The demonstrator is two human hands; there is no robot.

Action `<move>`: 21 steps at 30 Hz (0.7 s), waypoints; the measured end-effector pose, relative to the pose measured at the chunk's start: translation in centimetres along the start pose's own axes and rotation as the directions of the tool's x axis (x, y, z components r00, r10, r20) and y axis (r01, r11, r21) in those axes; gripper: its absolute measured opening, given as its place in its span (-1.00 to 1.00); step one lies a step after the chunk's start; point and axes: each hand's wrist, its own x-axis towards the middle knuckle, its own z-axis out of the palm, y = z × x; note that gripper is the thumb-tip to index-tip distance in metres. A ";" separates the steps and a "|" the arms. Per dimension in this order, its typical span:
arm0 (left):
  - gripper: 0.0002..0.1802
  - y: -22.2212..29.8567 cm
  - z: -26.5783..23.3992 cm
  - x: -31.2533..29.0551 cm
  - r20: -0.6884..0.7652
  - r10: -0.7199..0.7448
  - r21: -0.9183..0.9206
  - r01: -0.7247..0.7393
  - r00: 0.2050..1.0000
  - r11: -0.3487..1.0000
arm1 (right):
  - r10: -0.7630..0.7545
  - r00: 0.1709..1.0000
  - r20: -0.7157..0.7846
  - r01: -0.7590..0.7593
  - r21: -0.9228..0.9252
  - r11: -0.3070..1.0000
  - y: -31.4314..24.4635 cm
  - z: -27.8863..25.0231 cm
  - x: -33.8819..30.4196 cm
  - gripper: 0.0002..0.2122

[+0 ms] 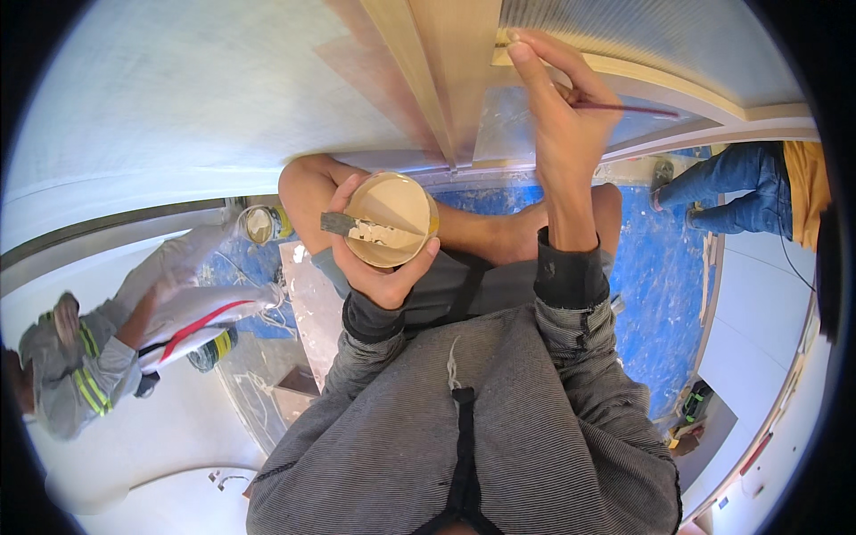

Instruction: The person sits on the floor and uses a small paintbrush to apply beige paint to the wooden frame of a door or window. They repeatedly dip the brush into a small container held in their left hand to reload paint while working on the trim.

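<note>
My left hand (392,282) is wrapped round a round tin (408,205) of cream-coloured paint or filler. A flat scraper (337,223) lies across the tin's rim, its far part smeared with the same cream stuff. My right hand (572,116) is raised against a wooden door or panel frame (459,71), thumb and forefinger pinched near the wood's edge. From that hand sticks out a thin dark red handle (637,110), like a fine brush's; its working end is hidden by my fingers.
Blue sheeting (655,294) with pale splashes covers the floor. On the left a person in grey with reflective stripes (94,366) works near an open can (260,225) and another bucket (212,349). Someone in jeans (744,187) stands at the right. A ribbed glass pane (642,36) fills the frame.
</note>
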 end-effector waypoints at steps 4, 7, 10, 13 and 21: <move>0.02 -0.3 -0.3 -0.1 0.001 -0.019 -0.009 0.019 1.000 1.000 | 0.078 0.995 0.055 -0.082 0.076 0.994 -1.0 -0.5 -1.2 -0.84; 0.02 -0.2 -0.4 -0.1 0.015 -0.009 0.017 0.009 1.000 1.000 | 0.147 0.988 0.053 -0.151 0.091 0.984 -1.5 -0.3 -1.8 -0.84; 0.02 -0.4 -0.4 0.0 0.028 0.017 0.035 -0.018 0.999 0.999 | 0.196 0.980 0.025 -0.196 0.035 0.980 -0.1 -1.1 -2.6 -0.85; 0.02 -0.3 -0.4 0.0 0.027 -0.026 0.030 0.025 0.999 0.999 | 0.272 0.962 0.000 -0.271 -0.071 0.960 0.7 -1.6 -3.0 -0.88; 0.03 -0.7 -0.7 -0.1 0.036 -0.012 0.021 0.011 0.999 1.000 | 0.265 0.964 0.016 -0.265 -0.028 0.964 0.9 0.3 -3.3 -0.85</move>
